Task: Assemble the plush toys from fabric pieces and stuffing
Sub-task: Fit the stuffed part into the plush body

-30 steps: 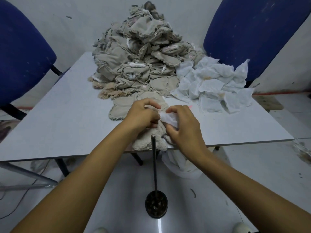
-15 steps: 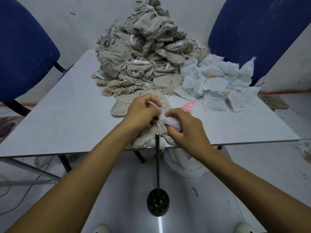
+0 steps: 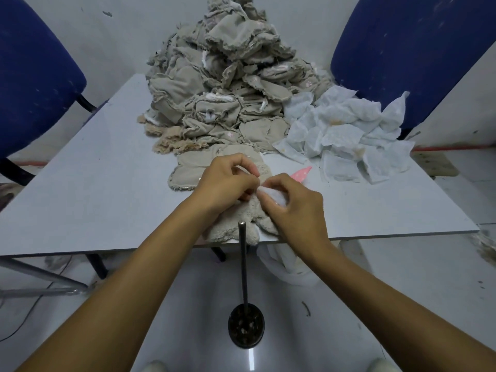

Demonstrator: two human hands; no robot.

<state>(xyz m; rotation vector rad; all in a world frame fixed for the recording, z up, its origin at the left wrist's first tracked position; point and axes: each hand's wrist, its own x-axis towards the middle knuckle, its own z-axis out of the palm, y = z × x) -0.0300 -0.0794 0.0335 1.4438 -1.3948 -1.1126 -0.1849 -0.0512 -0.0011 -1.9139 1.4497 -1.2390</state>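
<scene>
Over the last second the two hands had drawn closer over the fuzzy beige plush toy skin (image 3: 236, 226), and the small pink dotted fabric piece (image 3: 302, 174), hidden behind the right hand a second before, had come into view just beyond its knuckles. The left hand (image 3: 225, 181) had its fingers curled and pinched the upper edge of the skin, apparently holding its opening apart, though the opening itself was covered by the fingers. The right hand (image 3: 292, 205) was curled round a wad of white stuffing (image 3: 276, 196) and pressed it against that same edge, thumb and fingers bent tightly over it. This read as the stuffing step being under way on this one toy, with more filling probably still to go in. The skin lay at the near edge of the grey counter (image 3: 94, 189), its long axis running from the person outward, the open end pointing away toward the tall heap of beige fabric pieces (image 3: 222, 84) and its limp lower end hanging slightly over the counter edge. A flat beige fabric piece (image 3: 188, 171) lay just beyond the left hand, and a pile of thin white fabric squares (image 3: 346, 135) sat well to the right. A dark metal rod on a round base (image 3: 243, 264) stood on the floor in front of the skin.
</scene>
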